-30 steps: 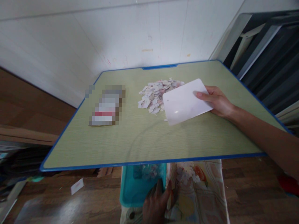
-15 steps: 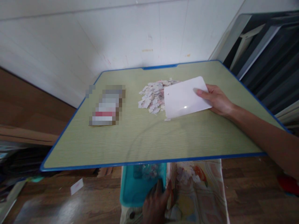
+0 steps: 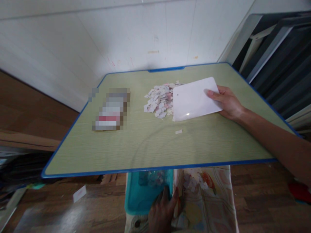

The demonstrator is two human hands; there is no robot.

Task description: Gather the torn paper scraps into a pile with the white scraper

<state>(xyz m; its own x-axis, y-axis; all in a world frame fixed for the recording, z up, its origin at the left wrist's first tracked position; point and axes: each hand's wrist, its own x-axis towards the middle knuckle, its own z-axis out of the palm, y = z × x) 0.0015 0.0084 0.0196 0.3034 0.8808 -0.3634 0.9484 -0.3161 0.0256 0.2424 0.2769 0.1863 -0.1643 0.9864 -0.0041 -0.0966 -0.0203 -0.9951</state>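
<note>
My right hand [image 3: 225, 102] grips a glossy white plastic board [image 3: 195, 100] by its right end, thumb on top. The board has a small hole near its left edge and is held tilted over the right side of a pile of small torn paper pieces [image 3: 159, 100], hiding part of it. One loose paper scrap [image 3: 178, 131] lies on the table in front of the board. Below the table's front edge, my left hand [image 3: 161, 207] is closed on the right side of a teal plastic tray [image 3: 137, 200], with its thumb outside the rim.
The green table [image 3: 102, 152] has a blue rim and stands against a white wall [image 3: 136, 35]. A blurred-out packet [image 3: 109, 111] lies on its left. Below, a patterned cloth [image 3: 206, 210] carries more paper bits. Dark panels [image 3: 286, 68] lean at right. A paper piece [image 3: 79, 194] lies on the floor.
My right hand has moved the white board slightly right and away from me. The small scrap, earlier by the board's near corner, now lies apart and closer to me. My left hand stays put.
</note>
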